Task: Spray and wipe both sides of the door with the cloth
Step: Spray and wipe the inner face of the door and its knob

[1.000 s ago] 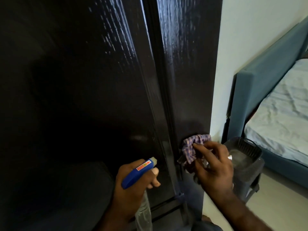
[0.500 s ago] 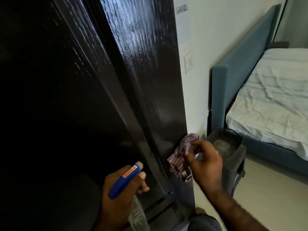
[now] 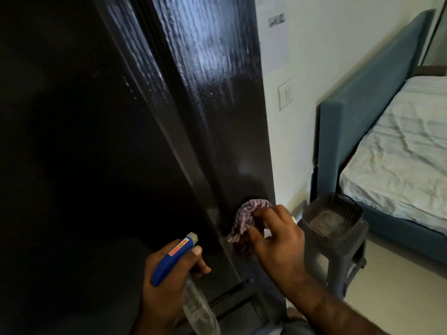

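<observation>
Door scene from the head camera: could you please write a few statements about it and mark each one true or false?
1. The right hand presses a cloth against the door. True.
2. The left hand is empty. False: it grips a spray bottle with a blue head.
3. A dark stool stands right of the door, in front of the bed. True.
4. The cloth is plain white. False: it is striped, purplish.
5. The door's upper part shows a wet-looking sheen. True.
6. The bottle's nozzle touches the cloth. False: they are apart.
</observation>
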Demonstrator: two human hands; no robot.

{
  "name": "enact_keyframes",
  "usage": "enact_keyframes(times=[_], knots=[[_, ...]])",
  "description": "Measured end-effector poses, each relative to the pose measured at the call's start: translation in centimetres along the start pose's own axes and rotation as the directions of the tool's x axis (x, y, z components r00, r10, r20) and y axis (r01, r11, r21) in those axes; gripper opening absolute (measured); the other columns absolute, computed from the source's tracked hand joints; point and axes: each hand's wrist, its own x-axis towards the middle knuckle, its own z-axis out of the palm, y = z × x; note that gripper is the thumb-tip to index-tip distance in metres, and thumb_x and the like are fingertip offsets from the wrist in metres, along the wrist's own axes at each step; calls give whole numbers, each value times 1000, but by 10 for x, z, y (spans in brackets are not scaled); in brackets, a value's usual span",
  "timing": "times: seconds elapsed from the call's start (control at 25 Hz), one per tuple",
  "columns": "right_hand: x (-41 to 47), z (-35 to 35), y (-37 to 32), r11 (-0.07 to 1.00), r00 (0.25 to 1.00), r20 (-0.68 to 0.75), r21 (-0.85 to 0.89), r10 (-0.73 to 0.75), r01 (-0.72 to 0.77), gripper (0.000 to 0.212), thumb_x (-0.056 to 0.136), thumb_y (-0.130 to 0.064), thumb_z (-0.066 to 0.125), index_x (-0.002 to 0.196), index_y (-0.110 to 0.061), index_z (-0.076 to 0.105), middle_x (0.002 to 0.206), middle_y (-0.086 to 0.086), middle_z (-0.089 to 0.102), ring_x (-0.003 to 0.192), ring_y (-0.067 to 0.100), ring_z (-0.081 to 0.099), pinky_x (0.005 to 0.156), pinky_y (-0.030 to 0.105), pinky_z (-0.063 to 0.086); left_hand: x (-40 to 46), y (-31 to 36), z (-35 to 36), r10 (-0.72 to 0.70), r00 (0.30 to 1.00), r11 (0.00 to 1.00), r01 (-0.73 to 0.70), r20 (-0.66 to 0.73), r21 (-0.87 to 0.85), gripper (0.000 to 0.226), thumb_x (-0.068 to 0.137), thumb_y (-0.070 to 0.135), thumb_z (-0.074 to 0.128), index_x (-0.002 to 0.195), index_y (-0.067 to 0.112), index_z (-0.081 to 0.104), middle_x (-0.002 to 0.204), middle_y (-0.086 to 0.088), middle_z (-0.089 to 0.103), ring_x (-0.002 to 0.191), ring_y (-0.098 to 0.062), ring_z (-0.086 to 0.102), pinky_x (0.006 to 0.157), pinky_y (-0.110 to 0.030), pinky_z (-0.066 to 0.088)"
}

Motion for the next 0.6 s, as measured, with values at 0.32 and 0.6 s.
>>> enact_keyframes(times=[0.32, 0.6], knots=[[-15, 26, -32, 992, 975, 191, 69, -114, 103, 35, 83, -25, 86, 116, -26, 74, 109, -9, 56, 91, -7, 44, 86, -4, 31, -27, -17, -30, -99, 980, 995, 92, -170, -49, 22, 84, 16, 68, 77, -4, 70, 69, -21, 70, 67, -33, 73, 66, -38, 64], [3, 33, -42, 998, 963, 264, -15, -50, 56, 35, 83, -36, 78, 117, -29, 70, 109, -2, 61, 87, 23, 65, 74, 24, 41, -37, 0, -23, -77, 913, 994, 37, -401, -107, 21, 94, -1, 68, 73, -4, 71, 66, -26, 66, 60, -33, 68, 56, -28, 58]])
